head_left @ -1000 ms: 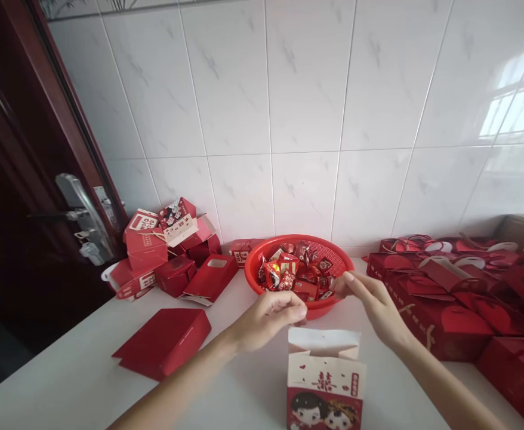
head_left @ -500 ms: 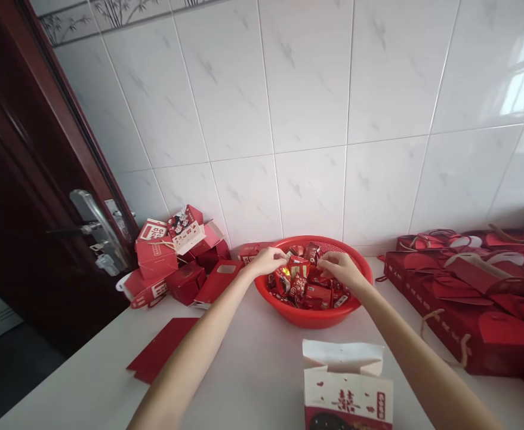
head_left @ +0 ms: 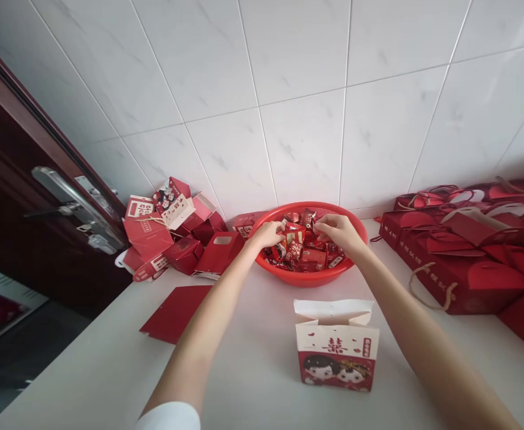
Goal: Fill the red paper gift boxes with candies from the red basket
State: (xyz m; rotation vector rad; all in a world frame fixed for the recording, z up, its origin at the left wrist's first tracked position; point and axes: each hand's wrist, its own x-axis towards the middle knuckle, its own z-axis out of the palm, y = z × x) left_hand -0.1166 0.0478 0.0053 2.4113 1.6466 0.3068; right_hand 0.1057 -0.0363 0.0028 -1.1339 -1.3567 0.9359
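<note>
While the left hand (head_left: 271, 233) and right hand (head_left: 339, 233) rest among wrapped packets (head_left: 312, 259) in the red basket (head_left: 311, 279), their grip unclear, the printed box (head_left: 336, 353) stands on the tabletop (head_left: 250, 370), top not yet closed.

A room in a home is suggested, though which room cannot be told. The upper frame is filled by a wall (head_left: 302, 143) faced with glossy white, grey-veined tiles. At the left, a dark reddish-brown panelled door (head_left: 6, 197) is seen, fitted with a metal handle (head_left: 80, 206), below which what appear to be keys (head_left: 98, 242) are hung. A plain white table (head_left: 253, 364) is placed against the tiles, and a household-style red plastic basket (head_left: 309, 278) is stood on it at centre.
</note>
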